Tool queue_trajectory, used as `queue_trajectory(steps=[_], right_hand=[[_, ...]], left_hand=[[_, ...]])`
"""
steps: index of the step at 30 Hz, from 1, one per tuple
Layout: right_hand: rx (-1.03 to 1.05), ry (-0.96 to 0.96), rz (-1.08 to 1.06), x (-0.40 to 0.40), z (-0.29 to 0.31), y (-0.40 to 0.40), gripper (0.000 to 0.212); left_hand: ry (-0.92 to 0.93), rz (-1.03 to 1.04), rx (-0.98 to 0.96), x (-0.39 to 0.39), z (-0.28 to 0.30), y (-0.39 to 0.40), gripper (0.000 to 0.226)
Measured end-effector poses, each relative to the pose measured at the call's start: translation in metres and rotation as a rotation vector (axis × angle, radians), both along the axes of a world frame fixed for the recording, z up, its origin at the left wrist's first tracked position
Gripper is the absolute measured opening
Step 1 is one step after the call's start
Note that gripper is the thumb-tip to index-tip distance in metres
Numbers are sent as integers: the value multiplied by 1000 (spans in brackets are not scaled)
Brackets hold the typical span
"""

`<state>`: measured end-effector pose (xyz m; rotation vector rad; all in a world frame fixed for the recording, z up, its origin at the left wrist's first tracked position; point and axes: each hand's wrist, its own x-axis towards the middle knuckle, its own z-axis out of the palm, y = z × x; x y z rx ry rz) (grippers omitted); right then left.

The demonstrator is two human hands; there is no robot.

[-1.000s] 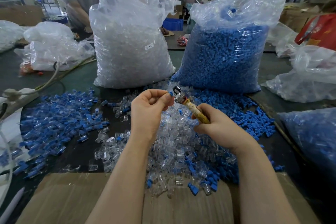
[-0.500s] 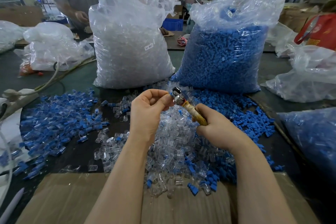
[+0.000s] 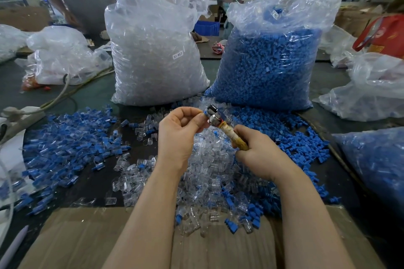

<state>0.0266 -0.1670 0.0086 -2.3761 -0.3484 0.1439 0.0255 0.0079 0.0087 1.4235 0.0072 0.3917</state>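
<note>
The tool (image 3: 225,129) has a yellowish handle and a silver head; the small piece (image 3: 205,112) is blue. The cardboard (image 3: 87,242) is brown.

Even daylight, sharp centre, warped edges

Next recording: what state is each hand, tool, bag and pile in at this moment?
Tool: held tilted, metal head up.
Left hand: pinching a blue piece at the tool's head.
Right hand: gripping the tool's handle.
Clear bag: upright, full.
Blue bag: upright, full.
Loose pieces: heaped under the hands.
</note>
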Motion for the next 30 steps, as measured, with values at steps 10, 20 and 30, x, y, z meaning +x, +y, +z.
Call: queue_trajectory(steps=[10, 20, 30], right_hand=[[-60, 26, 34, 1, 1, 1, 30], [-2, -7, -8, 2, -5, 0, 24], [-12, 1, 8, 2, -1, 1, 22]], left_hand=[[-29, -17, 49, -1, 2, 4, 5], [-24, -18, 54, -2, 2, 2, 5], [66, -29, -33, -1, 5, 1, 6]])
